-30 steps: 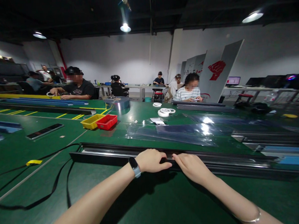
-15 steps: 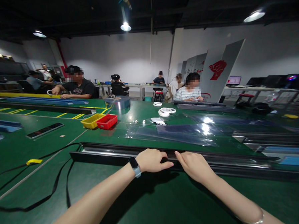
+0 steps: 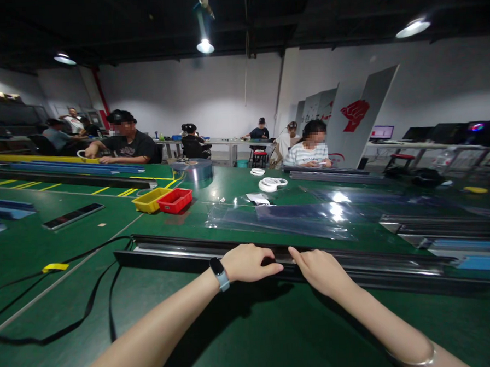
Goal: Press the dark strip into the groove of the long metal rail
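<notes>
A long black metal rail (image 3: 170, 254) lies across the green table (image 3: 244, 331) in front of me, running left to right. My left hand (image 3: 249, 262), with a watch on its wrist, rests on the rail's near edge with fingers curled over it. My right hand (image 3: 321, 270) sits just to its right, fingers pinched on the same edge. The two hands nearly touch. What the fingertips pinch, if anything besides the rail, is hidden.
A black strap (image 3: 87, 307) with a yellow tag (image 3: 55, 267) loops at the left. Yellow (image 3: 150, 200) and red (image 3: 175, 200) bins, clear plastic sheets (image 3: 288, 217), tape rolls (image 3: 272, 183) and more rails (image 3: 444, 228) lie beyond. Other people sit at the far tables.
My right hand has shifted slightly to the right along the rail. Otherwise the scene holds still.
</notes>
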A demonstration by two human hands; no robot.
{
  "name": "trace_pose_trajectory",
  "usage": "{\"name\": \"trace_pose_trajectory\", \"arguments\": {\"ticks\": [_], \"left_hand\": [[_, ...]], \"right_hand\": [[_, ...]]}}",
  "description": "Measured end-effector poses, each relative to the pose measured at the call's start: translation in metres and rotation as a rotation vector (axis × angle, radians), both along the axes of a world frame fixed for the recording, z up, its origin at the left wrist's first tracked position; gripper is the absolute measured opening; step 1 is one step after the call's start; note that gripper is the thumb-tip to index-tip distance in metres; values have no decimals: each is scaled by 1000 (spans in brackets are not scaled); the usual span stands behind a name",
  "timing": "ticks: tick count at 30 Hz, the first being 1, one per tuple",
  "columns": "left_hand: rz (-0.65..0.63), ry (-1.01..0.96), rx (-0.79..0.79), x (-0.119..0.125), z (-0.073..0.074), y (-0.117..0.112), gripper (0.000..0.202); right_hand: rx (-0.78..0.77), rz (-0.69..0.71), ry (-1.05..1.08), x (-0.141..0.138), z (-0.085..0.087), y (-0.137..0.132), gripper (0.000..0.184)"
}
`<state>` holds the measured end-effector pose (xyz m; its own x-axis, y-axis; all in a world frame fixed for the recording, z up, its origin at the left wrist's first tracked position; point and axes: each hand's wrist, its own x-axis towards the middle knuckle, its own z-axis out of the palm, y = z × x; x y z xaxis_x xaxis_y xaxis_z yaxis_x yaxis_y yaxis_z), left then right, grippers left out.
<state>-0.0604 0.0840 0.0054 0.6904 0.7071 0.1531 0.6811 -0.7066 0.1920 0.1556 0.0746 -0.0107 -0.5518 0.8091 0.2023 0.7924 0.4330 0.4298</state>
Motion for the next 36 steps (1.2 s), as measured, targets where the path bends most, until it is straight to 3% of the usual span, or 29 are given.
{"name": "trace_pose_trajectory", "arguments": {"ticks": [9,17,22,36], "left_hand": [[3,74,101,0,-8,1,55],[-13,-61,-25,0,1,1,48],[33,11,-19,0,-1,1,53],[-4,20,-20,0,-3,2,50]], "right_hand": [[17,18,19,0,-3,0,35],[63,76,151,-3,-5,-1,35],[32,80,250,-8,-4,-3,42],[-29,54,280,-11,1,-8,47]]}}
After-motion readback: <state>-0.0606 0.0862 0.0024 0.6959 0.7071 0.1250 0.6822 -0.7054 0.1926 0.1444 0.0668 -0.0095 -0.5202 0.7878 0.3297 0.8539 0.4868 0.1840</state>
